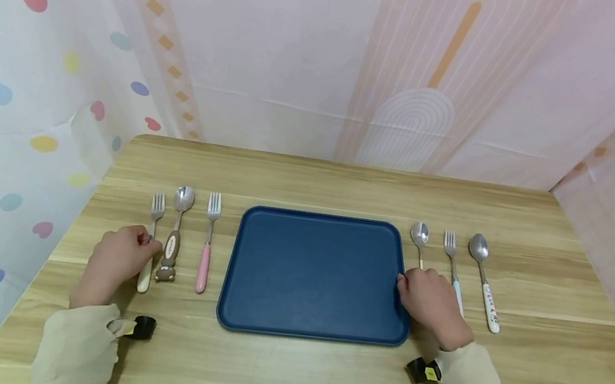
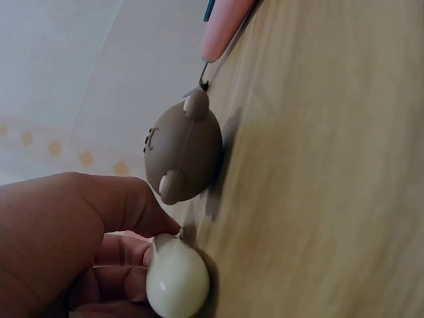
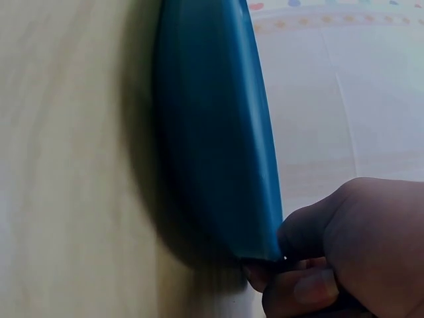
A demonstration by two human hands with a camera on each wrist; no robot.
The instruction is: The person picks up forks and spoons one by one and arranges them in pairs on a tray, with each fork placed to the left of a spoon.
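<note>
On the left, my left hand [image 1: 117, 258] pinches a fork [image 1: 144, 277] by its cream handle, whose rounded end [image 2: 177, 281] shows large in the left wrist view. Just right of it lies a spoon [image 1: 170, 252] with a brown bear handle, then a fork [image 1: 203, 267] with a pink handle. A dark blue rectangular tray [image 1: 317, 276] lies in the middle of the table. My right hand [image 1: 432, 300] grips the tray's right edge, thumb on the rim and fingers curled below it in the right wrist view. That hand hides part of a spoon [image 1: 420, 235].
Right of the tray are a fork [image 1: 450, 243] with a light blue handle and a spoon [image 1: 489, 304] with a patterned white handle. The wooden table [image 1: 308, 378] ends at a patterned curtain [image 1: 278, 54] behind and at the sides.
</note>
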